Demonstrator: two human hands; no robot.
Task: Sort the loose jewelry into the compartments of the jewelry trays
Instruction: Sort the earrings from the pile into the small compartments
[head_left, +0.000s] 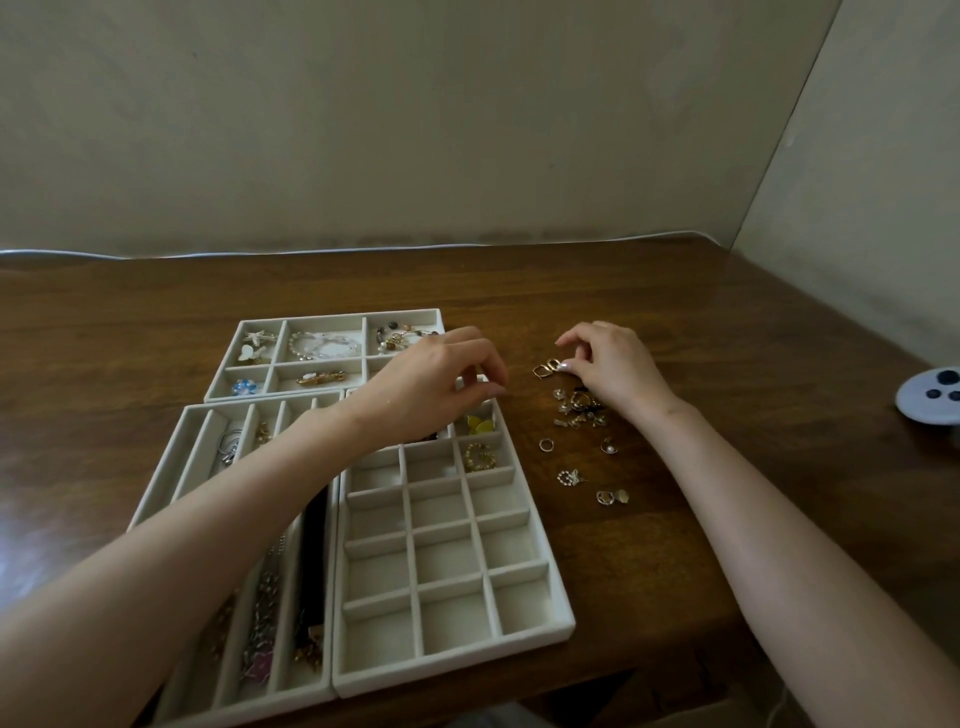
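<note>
Fingers of the right hand are curled, with one tip touching a pair of gold hoop earrings that lie flat on the surface. It is unclear whether they are gripped. The hoops sit at the far end of the loose jewelry, a scatter stretching from far to near, just right of the trays.

The left hand hovers with its fingers bunched, tips down, over the far right corner of the grid tray. It is unclear whether they hold anything. Just below them, one compartment holds a yellow piece and the next holds gold hoops.

To the left, the slotted tray holds chains laid lengthwise, pointing away from the person. The back tray holds brooches, beads and clips. A white object sits at the right edge.
</note>
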